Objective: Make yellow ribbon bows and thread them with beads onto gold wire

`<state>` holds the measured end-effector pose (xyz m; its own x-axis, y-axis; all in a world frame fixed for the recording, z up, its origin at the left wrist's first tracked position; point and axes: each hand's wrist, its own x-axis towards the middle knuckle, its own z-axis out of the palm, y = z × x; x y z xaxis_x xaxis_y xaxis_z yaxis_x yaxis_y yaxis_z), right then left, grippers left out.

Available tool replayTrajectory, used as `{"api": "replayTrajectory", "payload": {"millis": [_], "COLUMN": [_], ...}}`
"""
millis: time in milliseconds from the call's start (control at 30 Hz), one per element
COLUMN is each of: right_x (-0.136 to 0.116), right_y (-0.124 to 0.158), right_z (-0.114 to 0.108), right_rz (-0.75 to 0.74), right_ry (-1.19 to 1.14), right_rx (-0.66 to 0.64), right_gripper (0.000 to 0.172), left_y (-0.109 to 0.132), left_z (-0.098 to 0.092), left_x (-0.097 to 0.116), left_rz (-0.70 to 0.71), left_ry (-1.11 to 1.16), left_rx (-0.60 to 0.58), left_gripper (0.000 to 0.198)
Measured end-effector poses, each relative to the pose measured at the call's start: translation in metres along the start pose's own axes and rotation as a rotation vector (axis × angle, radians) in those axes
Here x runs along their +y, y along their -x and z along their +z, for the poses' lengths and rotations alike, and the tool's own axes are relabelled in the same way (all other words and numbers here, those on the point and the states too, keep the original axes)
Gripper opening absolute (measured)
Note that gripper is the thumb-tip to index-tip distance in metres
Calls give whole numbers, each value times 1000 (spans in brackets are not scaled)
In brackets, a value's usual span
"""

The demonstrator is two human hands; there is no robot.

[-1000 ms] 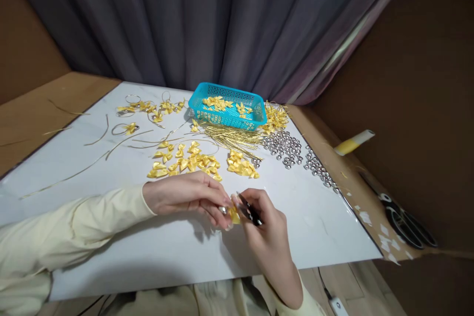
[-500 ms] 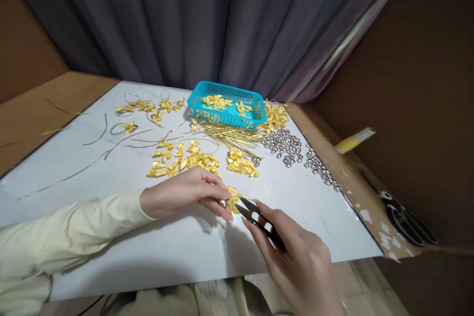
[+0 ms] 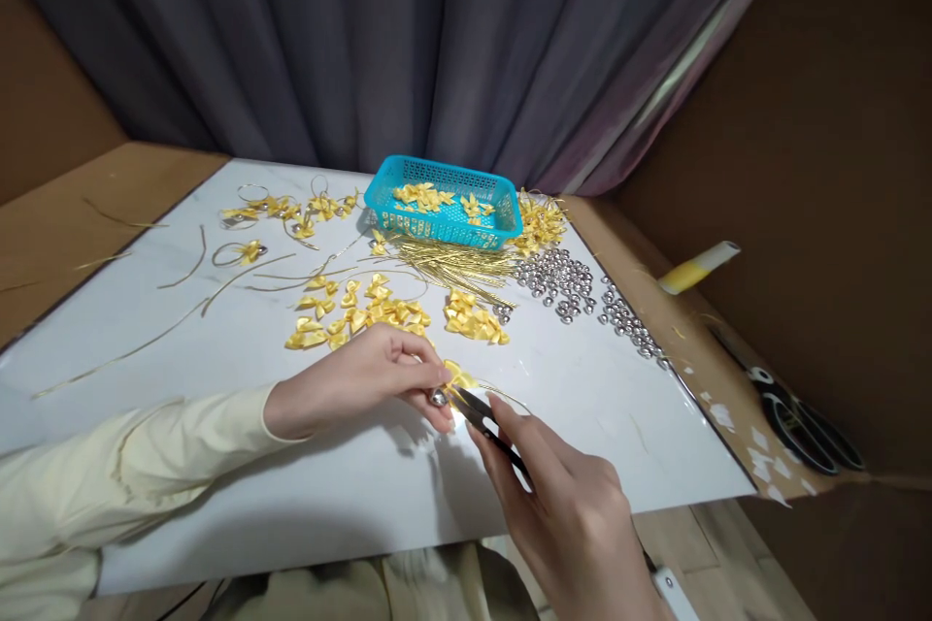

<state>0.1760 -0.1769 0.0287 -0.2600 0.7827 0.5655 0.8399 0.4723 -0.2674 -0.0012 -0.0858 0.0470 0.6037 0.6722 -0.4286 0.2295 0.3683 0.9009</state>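
Observation:
Between its thumb and fingers, my left hand (image 3: 408, 374) pinches a yellow ribbon bow (image 3: 460, 375) above the white tabletop. A shiny silver bell-like bead (image 3: 438, 397) hangs at the fingertips. Thin gold cord runs out to the right from the bow. My right hand (image 3: 564, 495) is wrapped round black thread snips (image 3: 484, 422). Their blades are pressed close together, with the tips at the bow beside my left fingertips. Whether cord lies between the blades is too small to tell.
A blue basket (image 3: 444, 231) holding yellow bows stands at the back. Gold cord pieces (image 3: 455, 267), loose bows (image 3: 393, 312) and silver beads (image 3: 557, 279) lie before it. At the right edge are scissors (image 3: 801, 432), paper scraps and a yellow-and-white tube (image 3: 699, 269).
The snips have moved left to the bow, and their blades, spread before, have closed. My left hand keeps its pinch on the bow. The view has shifted slightly.

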Motion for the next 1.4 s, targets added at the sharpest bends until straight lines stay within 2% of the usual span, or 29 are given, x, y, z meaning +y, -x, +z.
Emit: {"api": "replayTrajectory", "payload": {"millis": [433, 733, 867, 1000, 1133, 1267, 1400], "right_x": [-2, 7, 12, 14, 15, 15, 16], "right_y": [-1, 4, 4, 3, 3, 2, 2], "right_z": [1, 22, 32, 35, 34, 35, 36], "right_rz": [-26, -93, -129, -143, -159, -140, -22], "right_ry": [7, 8, 100, 180, 161, 102, 20], "right_rx": [-47, -1, 11, -10, 9, 19, 18], "right_gripper": [22, 33, 33, 33, 34, 31, 22], "left_y": [0, -8, -11, -11, -11, -12, -14], "left_z": [-2, -8, -11, -12, -13, -17, -23], "left_x": [-2, -8, -10, -11, -12, -13, -14], "left_rz": [0, 11, 12, 2, -8, 0, -59], "left_ry": [-33, 18, 24, 48, 81, 135, 218], "left_rx": [4, 38, 39, 34, 44, -44, -158], "left_gripper": [21, 18, 18, 23, 29, 26, 18]}}
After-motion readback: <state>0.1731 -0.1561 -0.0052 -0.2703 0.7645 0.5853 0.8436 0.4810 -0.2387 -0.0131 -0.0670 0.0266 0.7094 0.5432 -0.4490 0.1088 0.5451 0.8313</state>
